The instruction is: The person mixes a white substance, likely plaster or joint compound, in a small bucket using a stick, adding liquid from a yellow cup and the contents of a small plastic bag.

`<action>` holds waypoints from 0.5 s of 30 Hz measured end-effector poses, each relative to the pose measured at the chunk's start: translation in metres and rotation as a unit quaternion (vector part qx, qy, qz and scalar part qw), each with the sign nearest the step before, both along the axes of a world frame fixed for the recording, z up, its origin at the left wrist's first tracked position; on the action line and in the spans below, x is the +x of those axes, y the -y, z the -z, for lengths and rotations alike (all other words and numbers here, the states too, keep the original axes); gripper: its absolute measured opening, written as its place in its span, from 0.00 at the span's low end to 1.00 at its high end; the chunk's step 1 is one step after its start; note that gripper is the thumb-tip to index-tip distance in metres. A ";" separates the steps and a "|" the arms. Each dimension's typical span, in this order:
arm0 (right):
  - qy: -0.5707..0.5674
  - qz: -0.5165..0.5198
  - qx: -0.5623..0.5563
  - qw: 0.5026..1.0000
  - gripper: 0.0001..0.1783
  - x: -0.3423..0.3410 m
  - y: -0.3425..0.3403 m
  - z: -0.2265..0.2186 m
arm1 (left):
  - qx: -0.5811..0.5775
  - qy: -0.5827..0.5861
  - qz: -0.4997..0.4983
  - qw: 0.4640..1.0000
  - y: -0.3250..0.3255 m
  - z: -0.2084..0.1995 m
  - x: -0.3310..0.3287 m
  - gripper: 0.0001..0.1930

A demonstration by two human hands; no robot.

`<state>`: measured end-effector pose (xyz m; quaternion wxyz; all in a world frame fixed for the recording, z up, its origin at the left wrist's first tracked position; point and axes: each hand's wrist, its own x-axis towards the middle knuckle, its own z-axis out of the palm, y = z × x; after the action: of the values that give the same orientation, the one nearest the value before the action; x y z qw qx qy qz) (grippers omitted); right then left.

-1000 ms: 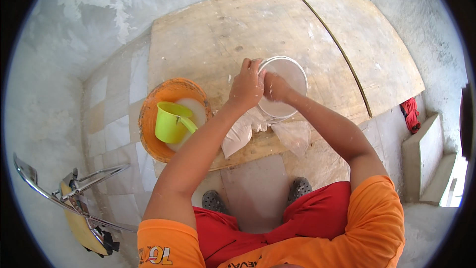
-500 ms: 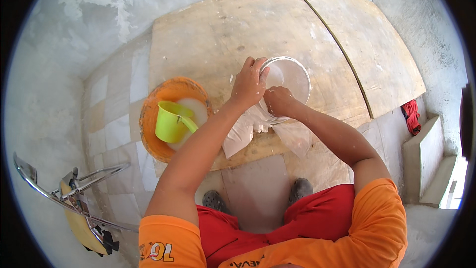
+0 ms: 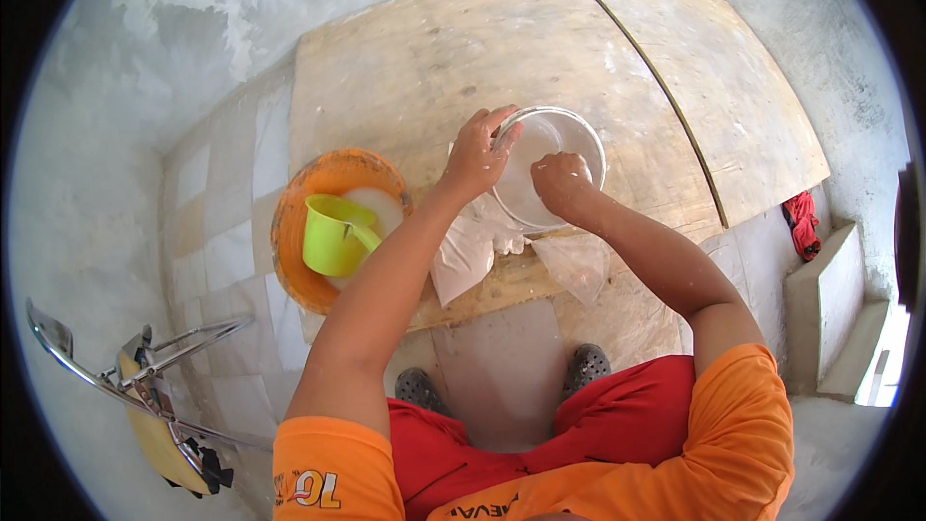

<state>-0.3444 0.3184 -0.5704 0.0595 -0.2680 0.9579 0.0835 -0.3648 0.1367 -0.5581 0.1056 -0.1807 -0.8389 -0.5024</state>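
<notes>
Wooden boards (image 3: 405, 87) lie under a white bucket (image 3: 585, 140). Left of the bucket sits an orange tub (image 3: 286, 222) with a green dipper (image 3: 326, 239). Crumpled plastic (image 3: 465, 262) lies on the bucket's near side. The left hand (image 3: 477, 156) pinches the bucket's left rim. The right hand (image 3: 563, 185) curls inside the bucket's mouth; I cannot tell if it holds anything.

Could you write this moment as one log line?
left grip: on white bucket rim | right grip: curled over bucket mouth, anything held unclear | orange tub: green dipper inside
</notes>
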 end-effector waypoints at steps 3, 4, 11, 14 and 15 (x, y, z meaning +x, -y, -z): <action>0.076 0.001 -0.045 0.996 0.10 -0.004 0.005 0.007 | 0.008 0.012 -0.006 1.000 -0.005 0.006 -0.003 0.19; 0.077 -0.002 -0.082 0.994 0.10 -0.008 0.006 0.008 | 0.004 0.014 -0.009 1.000 -0.007 0.009 -0.004 0.20; 0.205 0.005 -0.267 0.942 0.15 -0.008 -0.032 -0.070 | 0.028 0.033 -0.059 0.997 0.011 0.024 -0.006 0.21; 0.177 -0.025 -0.169 0.969 0.12 0.011 -0.051 -0.103 | 0.044 0.027 -0.041 0.998 0.007 0.022 -0.004 0.20; 0.163 -0.032 -0.126 0.978 0.11 0.013 -0.051 -0.108 | 0.043 0.015 -0.035 0.998 0.004 0.023 -0.005 0.21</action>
<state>-0.3313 0.3694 -0.4628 0.1785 -0.3135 0.9292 -0.0806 -0.3693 0.1331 -0.5814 0.1182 -0.1388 -0.8237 -0.5369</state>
